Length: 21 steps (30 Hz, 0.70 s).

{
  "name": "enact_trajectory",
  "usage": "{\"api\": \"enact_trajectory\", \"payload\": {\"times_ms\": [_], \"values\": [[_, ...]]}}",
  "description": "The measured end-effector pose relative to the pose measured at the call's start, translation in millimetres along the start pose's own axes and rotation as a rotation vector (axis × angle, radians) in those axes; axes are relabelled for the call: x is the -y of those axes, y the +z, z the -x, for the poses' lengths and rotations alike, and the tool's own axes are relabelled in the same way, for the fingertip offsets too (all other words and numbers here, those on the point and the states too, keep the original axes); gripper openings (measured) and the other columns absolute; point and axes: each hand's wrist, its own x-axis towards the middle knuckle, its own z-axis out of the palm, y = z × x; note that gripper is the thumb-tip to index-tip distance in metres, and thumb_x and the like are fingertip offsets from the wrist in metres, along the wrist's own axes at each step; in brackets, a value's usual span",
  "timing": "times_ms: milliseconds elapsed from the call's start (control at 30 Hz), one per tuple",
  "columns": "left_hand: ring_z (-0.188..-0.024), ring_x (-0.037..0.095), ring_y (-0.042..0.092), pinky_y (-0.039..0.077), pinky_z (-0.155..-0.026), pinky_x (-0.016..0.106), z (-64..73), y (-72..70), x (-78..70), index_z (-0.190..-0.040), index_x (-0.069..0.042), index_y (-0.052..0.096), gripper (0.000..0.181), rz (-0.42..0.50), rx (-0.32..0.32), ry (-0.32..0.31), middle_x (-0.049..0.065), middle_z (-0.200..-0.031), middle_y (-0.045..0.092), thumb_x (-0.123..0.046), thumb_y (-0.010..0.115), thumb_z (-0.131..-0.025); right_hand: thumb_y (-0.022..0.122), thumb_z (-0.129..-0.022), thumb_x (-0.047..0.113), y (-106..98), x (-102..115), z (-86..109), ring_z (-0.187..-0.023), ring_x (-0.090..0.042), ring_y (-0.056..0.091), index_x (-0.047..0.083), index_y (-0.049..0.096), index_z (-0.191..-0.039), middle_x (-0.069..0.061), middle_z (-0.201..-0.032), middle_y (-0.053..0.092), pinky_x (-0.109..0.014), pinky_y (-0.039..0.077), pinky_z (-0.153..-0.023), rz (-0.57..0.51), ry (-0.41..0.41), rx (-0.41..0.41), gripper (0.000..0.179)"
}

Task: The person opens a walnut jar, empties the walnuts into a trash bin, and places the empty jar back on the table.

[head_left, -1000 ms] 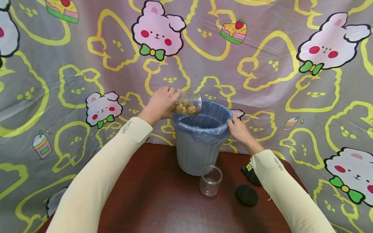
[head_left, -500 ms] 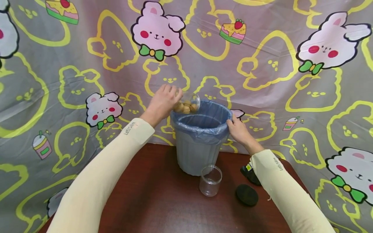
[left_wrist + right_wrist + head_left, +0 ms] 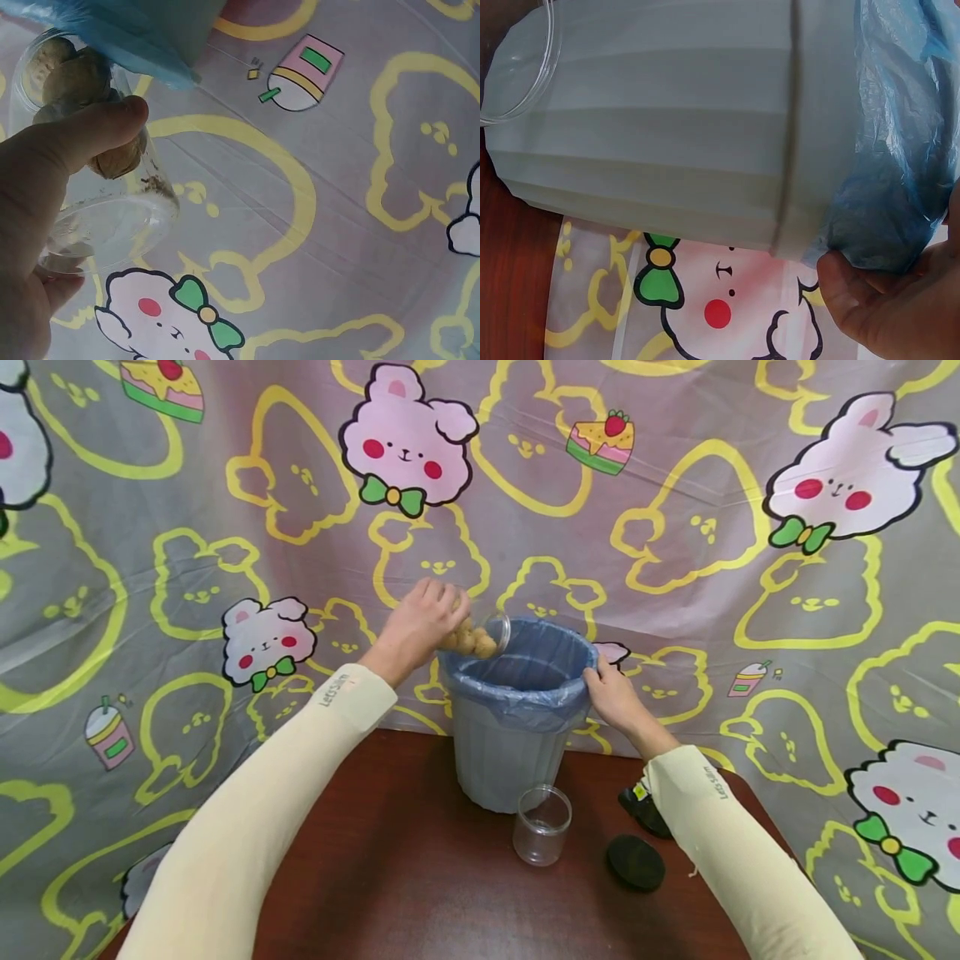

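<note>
My left hand [image 3: 426, 620] grips a clear jar [image 3: 124, 232] on its side, mouth tipped toward the bin's opening. Several brown walnuts [image 3: 480, 642] lie inside the jar near its mouth; in the left wrist view my thumb crosses its wall in front of them. Below stands a grey bin [image 3: 510, 760] lined with a blue plastic bag [image 3: 517, 702] folded over the rim. At the rim's right side, my right hand [image 3: 615, 695] pinches the edge through the bag. The bottom of the bin is hidden.
A second clear jar [image 3: 542, 839] stands upright in front of the bin. To its right lies a round black lid [image 3: 635, 862], with a dark object [image 3: 647, 814] partly under the right sleeve. A patterned curtain [image 3: 675, 585] hangs behind the brown table [image 3: 420, 868].
The jar in my left hand has tipped further down and shifted slightly left, and the walnuts have slid about inside it. My right hand and the bin stay in place.
</note>
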Motion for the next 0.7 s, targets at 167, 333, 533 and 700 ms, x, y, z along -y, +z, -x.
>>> {"api": "enact_trajectory", "payload": {"times_ms": [167,333,533,700], "values": [[-0.105,0.036,0.053,0.041,-0.096,0.042,1.9,-1.4,-0.8,-0.125,-0.001,0.049,0.052,0.085,0.023,-0.047,0.02,-0.115,0.056,-0.007,0.07,-0.077,0.02,-0.102,0.035,0.4,-1.1,0.3,-0.138,-0.039,0.013,0.004,-0.002,-0.15,-0.02,-0.154,0.011,-0.051,0.017,-0.109,-0.009,0.005,0.013,0.061],[-0.103,0.036,0.054,0.043,-0.093,0.043,1.6,-5.8,-2.1,-0.125,0.0,0.049,0.061,0.19,0.051,-0.114,0.02,-0.114,0.056,-0.013,0.077,-0.073,0.021,-0.102,0.033,0.0,0.6,1.0,-0.138,-0.039,0.013,0.002,-0.001,-0.15,-0.021,-0.154,0.009,-0.051,0.018,-0.109,-0.008,-0.003,0.012,0.061],[-0.107,0.034,0.052,0.038,-0.099,0.042,-3.6,-7.6,-3.2,-0.128,-0.003,0.047,0.056,0.004,0.021,0.03,0.017,-0.117,0.054,-0.008,0.072,-0.078,0.02,-0.102,0.034,-1.1,2.0,2.2,-0.139,-0.038,0.01,0.004,-0.003,-0.15,-0.019,-0.154,0.005,-0.051,0.015,-0.109,-0.015,0.013,0.022,0.061],[-0.11,0.034,0.051,0.037,-0.101,0.042,-4.0,-6.6,-1.0,-0.128,-0.003,0.046,0.055,0.004,0.012,0.065,0.017,-0.118,0.054,-0.008,0.072,-0.08,0.019,-0.102,0.037,-1.2,2.0,2.8,-0.139,-0.038,0.011,0.004,-0.002,-0.15,-0.019,-0.154,0.007,-0.051,0.016,-0.109,-0.02,0.013,0.02,0.062]]}}
